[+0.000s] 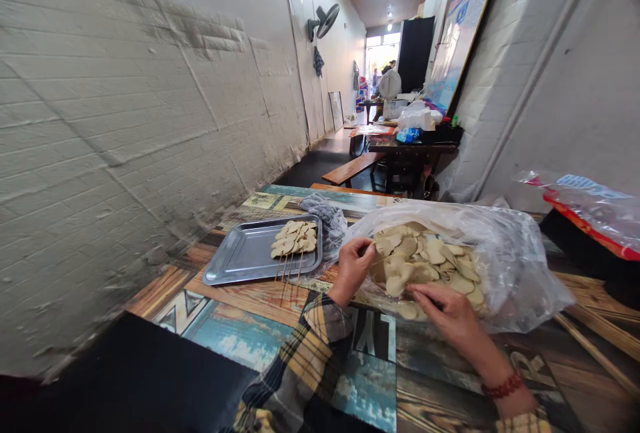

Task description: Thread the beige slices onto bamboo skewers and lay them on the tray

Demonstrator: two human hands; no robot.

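A clear plastic bag (520,273) lies spread on the table, its mouth open around a heap of thin, pale beige slices (440,253). My left hand (354,267) is at the heap's left edge, fingers pinched on what looks like a thin skewer, mostly hidden. With thumb and forefinger, my right hand (450,313) grips the edge of a pale slice (397,274) at the front of the heap. Left of the bag, a metal tray (240,253) carries skewered slices (295,238), their bare skewer ends (287,271) pointing toward me over its rim.
Crumpled grey plastic (325,216) sits between tray and bag. Wooden sticks (605,346) lie at the right, near a black container (575,239) with red-edged plastic packaging (595,219). Behind the patterned table (265,346) are a bench (355,167) and another loaded table (415,146).
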